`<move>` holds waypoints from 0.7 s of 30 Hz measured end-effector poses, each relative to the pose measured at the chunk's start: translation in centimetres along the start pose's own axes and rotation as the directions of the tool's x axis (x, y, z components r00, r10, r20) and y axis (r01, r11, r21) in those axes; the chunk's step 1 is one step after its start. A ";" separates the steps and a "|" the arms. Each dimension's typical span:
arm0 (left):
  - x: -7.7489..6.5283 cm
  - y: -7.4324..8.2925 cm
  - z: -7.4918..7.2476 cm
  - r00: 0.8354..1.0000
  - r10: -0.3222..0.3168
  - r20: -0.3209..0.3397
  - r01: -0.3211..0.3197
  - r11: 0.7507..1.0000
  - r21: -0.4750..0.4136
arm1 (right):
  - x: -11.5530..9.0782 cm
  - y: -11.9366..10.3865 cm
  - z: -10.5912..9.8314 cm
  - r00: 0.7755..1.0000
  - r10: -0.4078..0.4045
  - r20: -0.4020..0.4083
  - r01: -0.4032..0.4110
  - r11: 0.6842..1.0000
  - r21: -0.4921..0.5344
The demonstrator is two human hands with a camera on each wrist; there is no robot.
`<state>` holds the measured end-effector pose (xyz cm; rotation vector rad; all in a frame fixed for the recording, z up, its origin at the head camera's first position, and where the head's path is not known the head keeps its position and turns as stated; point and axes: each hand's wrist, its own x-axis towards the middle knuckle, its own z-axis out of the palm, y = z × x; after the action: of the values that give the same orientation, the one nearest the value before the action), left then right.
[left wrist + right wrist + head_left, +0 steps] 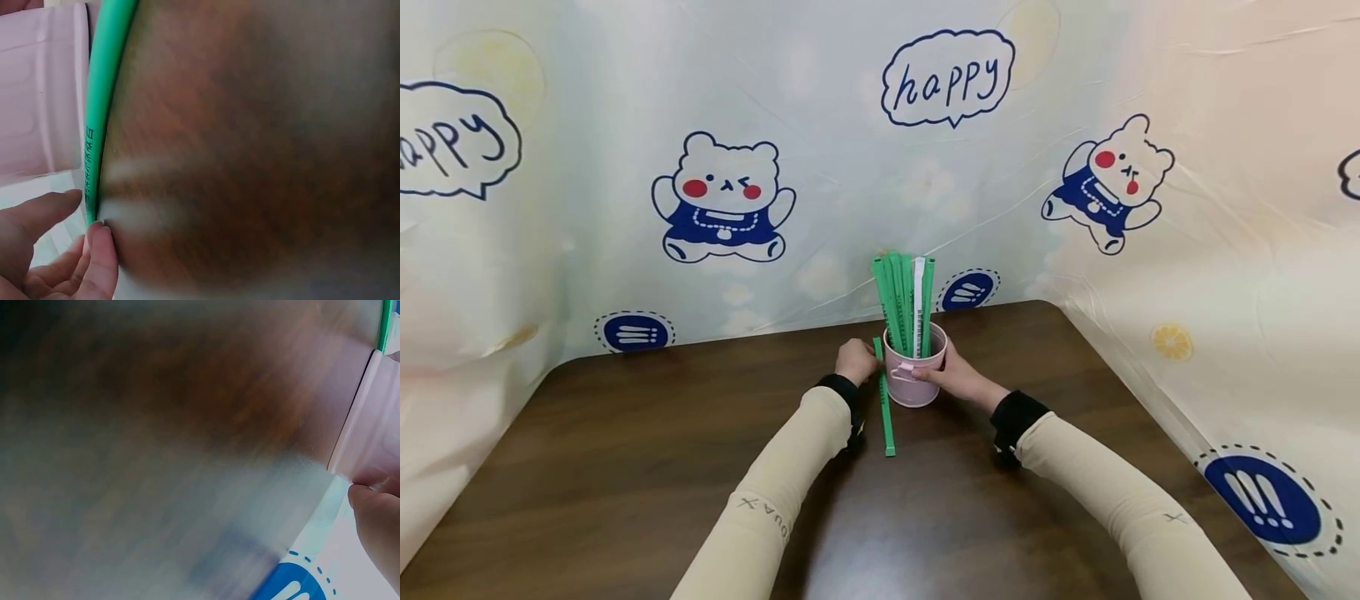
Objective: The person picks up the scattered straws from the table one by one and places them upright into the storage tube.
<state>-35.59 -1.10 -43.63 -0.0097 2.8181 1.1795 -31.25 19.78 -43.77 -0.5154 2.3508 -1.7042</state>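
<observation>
A small pink bucket [913,383] stands upright on the table, holding a bunch of long, slim green packets [901,300] with printed text, one showing a white face. Its small side handle [906,372] faces the front. My right hand [961,375] grips the bucket from the right, thumb across its front. Left of the bucket, a single slim green packet [886,417] lies lengthwise, its near end toward me. My left hand [857,361] pinches this packet near its far end; the left wrist view shows the thumb and fingertips [103,240] at that end.
Under everything is a dark brown wooden table [685,450]. A pale cloth backdrop [835,167] with printed bears and words hangs close behind the bucket and along both sides of the table.
</observation>
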 end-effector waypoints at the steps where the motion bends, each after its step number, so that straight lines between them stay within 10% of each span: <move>1: 0.0 0.0 0.0 1.000 -0.009 -0.001 0.009 1.000 0.011 | 0.0 0.0 0.1 1.000 0.004 0.002 -0.004 1.000 0.005; 12: 0.7 0.4 -0.6 0.991 -0.132 -0.026 0.129 0.987 -0.096 | 0.4 -0.5 0.0 1.000 -0.024 -0.004 0.024 1.000 -0.004; 21: 0.4 0.5 0.3 0.991 -0.126 -0.041 0.126 0.992 -0.010 | -0.3 0.0 0.3 1.000 -0.023 -0.006 0.022 1.000 -0.011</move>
<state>-35.94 -0.50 -43.54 -0.2123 2.8013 1.1750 -30.90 19.66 -43.91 -0.5413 2.3690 -1.7054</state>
